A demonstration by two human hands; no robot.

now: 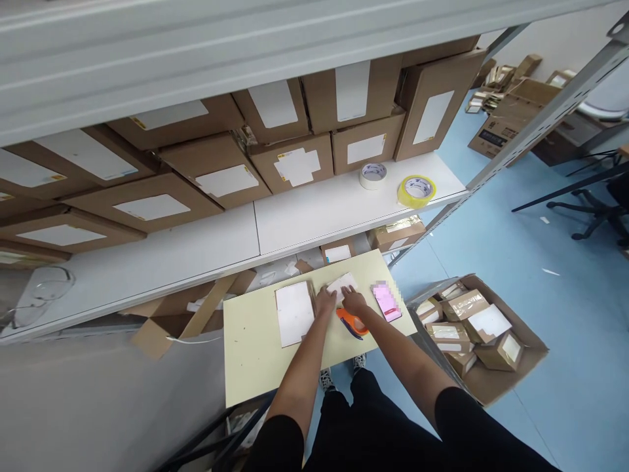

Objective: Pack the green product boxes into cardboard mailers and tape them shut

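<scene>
At the far side of the small cream table [250, 354], both hands are on a small, flat white-topped piece [343, 282]; whether it is a label or a packet I cannot tell. My left hand [325, 302] grips its near left edge with bent fingers. From the right, my right hand [353, 301] closes its fingers on the near right part, partly hiding it. An orange tape dispenser [350, 322] lies just below the right hand. Left of my hands lies a brown box with a white top [295, 314]. A phone [387, 301] with a pink screen rests to the right.
Behind the table runs a white shelf [314, 216] stacked with labelled cardboard boxes [289, 167]. A white tape roll [372, 176] and a yellow one [417, 191] sit on it. An open carton [528, 360] of small parcels stands right; a metal post [545, 124] rises beyond.
</scene>
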